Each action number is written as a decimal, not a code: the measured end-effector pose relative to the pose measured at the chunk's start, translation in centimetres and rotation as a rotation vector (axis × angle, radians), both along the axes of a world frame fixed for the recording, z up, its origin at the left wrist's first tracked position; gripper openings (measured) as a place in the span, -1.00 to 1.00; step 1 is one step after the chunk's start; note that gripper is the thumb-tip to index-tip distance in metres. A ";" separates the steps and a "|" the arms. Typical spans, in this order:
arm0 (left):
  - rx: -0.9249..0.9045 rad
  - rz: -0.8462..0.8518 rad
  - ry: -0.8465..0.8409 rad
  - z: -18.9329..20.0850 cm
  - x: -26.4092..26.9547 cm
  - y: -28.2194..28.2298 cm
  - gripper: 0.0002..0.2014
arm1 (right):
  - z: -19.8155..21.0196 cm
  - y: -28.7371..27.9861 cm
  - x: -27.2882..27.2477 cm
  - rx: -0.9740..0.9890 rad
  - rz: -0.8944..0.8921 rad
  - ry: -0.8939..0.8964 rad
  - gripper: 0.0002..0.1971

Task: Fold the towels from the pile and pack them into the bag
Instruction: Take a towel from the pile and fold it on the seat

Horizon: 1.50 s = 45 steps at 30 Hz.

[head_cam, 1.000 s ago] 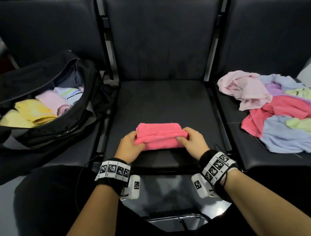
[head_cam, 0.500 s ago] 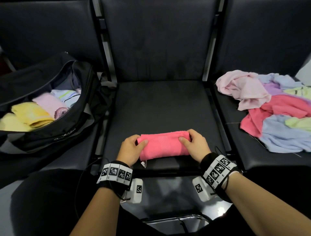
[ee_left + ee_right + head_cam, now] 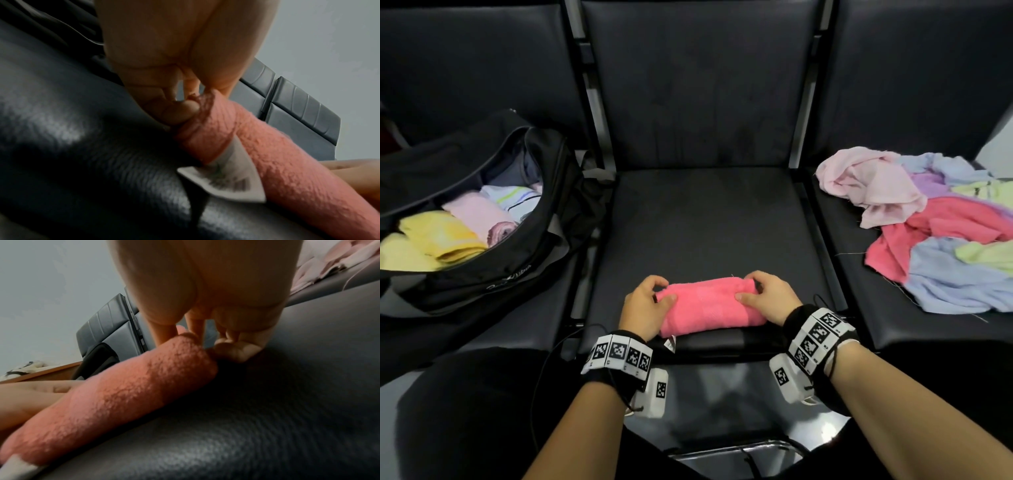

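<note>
A pink towel (image 3: 710, 305) lies rolled into a thick bundle near the front edge of the middle seat (image 3: 709, 222). My left hand (image 3: 645, 301) grips its left end, thumb on top and fingers curled behind. My right hand (image 3: 765, 296) grips the right end the same way. The towel (image 3: 252, 146) shows a white label (image 3: 228, 178) sticking out underneath, and its other end (image 3: 144, 386) rests on the seat. The open black bag (image 3: 493, 270) sits on the left seat. Inside it lie folded yellow (image 3: 438, 236), pink and striped towels. The loose pile (image 3: 941, 226) lies on the right seat.
Dark padded seat backs (image 3: 695, 78) rise behind all three seats. Metal frame bars (image 3: 822, 246) separate the seats. My dark-clothed lap (image 3: 465, 411) fills the lower left, and a chrome bar (image 3: 736, 448) shows below the seat edge.
The towel has been rolled toward me, to the front edge of the seat. Both hands stayed on its ends and came back with it.
</note>
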<state>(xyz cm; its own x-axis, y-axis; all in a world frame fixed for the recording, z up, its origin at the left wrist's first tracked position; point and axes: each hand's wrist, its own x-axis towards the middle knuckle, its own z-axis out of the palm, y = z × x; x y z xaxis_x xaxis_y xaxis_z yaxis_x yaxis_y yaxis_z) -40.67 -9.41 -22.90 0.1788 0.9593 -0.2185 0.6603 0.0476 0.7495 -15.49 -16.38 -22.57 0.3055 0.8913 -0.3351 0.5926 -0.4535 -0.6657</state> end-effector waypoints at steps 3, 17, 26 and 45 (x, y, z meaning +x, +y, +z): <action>0.008 -0.023 0.011 0.0 -0.2 -0.1 -0.92 | -0.1 -0.1 -0.3 0.025 0.004 0.011 -0.78; 0.075 -0.149 -0.136 4.2 0.0 -0.4 -0.47 | 6.4 0.3 -2.5 0.380 0.159 0.177 -0.69; -0.042 -0.299 -0.334 7.0 -0.9 -0.2 -0.17 | 13.9 3.4 -7.8 0.452 0.576 0.065 -0.69; -0.095 0.499 -1.061 10.3 -11.3 7.0 -0.57 | 12.8 16.1 -19.1 0.138 0.551 0.497 -0.67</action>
<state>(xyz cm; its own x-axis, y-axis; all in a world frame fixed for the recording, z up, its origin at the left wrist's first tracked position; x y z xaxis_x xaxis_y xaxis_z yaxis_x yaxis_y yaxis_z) -51.99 -2.38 -12.60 -0.0764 0.9626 -0.2601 -0.4003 0.2093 0.8922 -34.62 -0.23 -9.78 -0.3545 0.9152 -0.1915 0.3248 -0.0715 -0.9431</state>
